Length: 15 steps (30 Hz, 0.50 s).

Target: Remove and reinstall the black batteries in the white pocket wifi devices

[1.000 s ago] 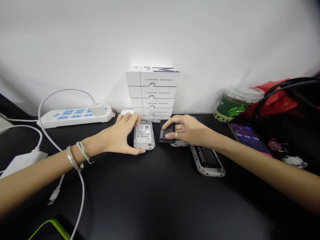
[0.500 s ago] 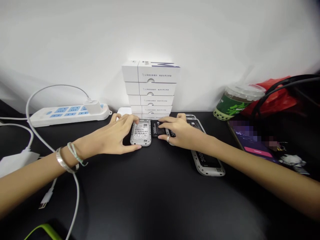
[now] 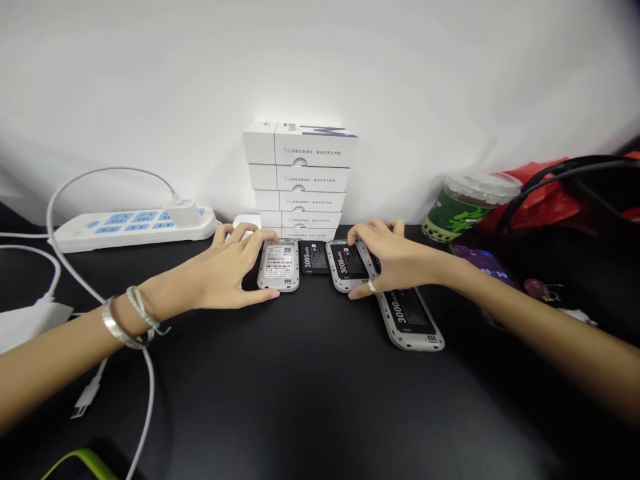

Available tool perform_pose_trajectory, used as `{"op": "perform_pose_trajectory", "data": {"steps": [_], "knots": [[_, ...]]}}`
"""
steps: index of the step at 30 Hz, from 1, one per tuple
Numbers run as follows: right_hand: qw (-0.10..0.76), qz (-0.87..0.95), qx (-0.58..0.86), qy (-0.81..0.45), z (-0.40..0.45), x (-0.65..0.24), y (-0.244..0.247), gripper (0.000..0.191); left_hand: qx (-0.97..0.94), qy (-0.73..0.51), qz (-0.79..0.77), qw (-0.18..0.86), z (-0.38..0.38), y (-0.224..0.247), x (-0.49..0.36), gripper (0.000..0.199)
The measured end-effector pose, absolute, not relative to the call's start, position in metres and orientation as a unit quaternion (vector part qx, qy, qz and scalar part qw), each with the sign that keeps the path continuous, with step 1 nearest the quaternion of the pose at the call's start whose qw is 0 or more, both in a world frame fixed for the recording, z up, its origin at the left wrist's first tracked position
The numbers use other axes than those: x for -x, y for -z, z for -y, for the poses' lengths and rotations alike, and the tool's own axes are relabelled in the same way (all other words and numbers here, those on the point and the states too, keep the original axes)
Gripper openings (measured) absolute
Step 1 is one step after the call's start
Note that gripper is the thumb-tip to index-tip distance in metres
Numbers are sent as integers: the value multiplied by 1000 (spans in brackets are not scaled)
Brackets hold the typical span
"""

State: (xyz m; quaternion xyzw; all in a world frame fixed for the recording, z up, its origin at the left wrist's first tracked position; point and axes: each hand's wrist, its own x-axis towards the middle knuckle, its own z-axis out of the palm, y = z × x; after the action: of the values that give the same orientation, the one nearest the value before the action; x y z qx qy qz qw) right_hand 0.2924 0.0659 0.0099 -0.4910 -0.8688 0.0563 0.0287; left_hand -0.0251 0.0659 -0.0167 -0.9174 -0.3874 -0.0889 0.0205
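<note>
My left hand [image 3: 217,270] spans a white open-backed device [image 3: 279,267], thumb at its near edge and fingertips at its far edge. A printed label fills that device's bare battery bay. Just right of it, a black 3000mAh battery [image 3: 314,259] lies loose on the table. My right hand [image 3: 395,257] grips a second white open-backed device [image 3: 341,283], index finger on its far edge and thumb on its near edge. This one has a black battery seated in it. Beneath and beyond the right hand are further devices with batteries [image 3: 407,313], partly hidden.
White boxes [image 3: 305,177] are stacked against the wall. A white power strip [image 3: 135,230] with a plugged-in charger and cables [image 3: 150,400] occupies the left. At right stand a green-labelled drink cup [image 3: 460,207], a red bag [image 3: 550,200] and a phone [image 3: 483,260].
My right hand has left the loose battery and shifted right onto the device beside it, uncovering both. My left hand keeps its place at the labelled device.
</note>
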Motion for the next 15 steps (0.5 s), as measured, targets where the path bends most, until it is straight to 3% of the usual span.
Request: {"op": "perform_pose_trajectory", "data": {"steps": [6,12,15], "knots": [[87,888,449,-41,-33,-281,-11,74,919,101,382,9,-64,16,27,72],[110,908,397,-76,12,-263,-2,83,927,158,315,-131,-9,4,6,108],[88,907,395,-118,14,-257,3,85,924,154,305,-174,16,8,-13,106]]}}
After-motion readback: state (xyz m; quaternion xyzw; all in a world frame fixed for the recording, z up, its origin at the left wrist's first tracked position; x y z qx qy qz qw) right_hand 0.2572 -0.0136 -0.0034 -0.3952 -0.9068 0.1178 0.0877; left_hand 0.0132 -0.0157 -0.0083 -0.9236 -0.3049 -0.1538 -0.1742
